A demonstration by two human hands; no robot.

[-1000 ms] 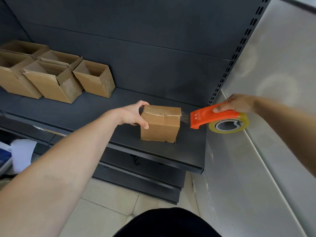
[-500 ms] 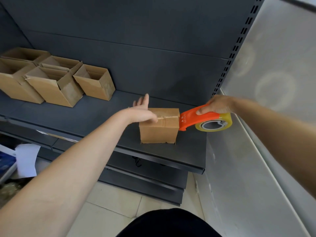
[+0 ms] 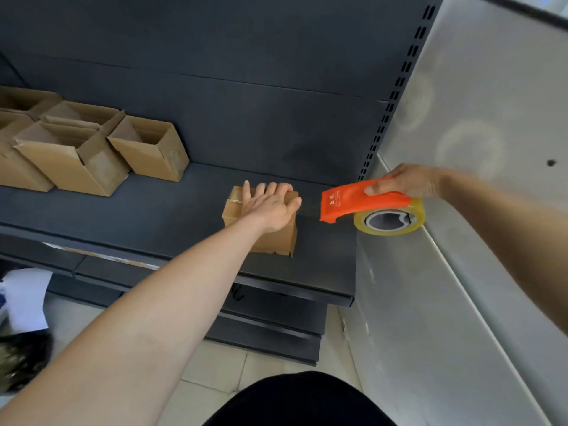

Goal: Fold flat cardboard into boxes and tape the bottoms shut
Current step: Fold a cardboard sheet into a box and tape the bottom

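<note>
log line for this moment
stage: taping | left hand: presses box | right hand: grips tape dispenser | box on shelf

A shop, by its fittings. Dark metal gondola shelving with a slotted upright holds open cardboard boxes.

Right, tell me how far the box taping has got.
Done: folded boxes stand open on the shelf. In hand: the left hand presses on a small box while the right hand grips the tape dispenser, tape stretched from box to dispenser. Left, likely: cutting that strip, pressing its end down.
</note>
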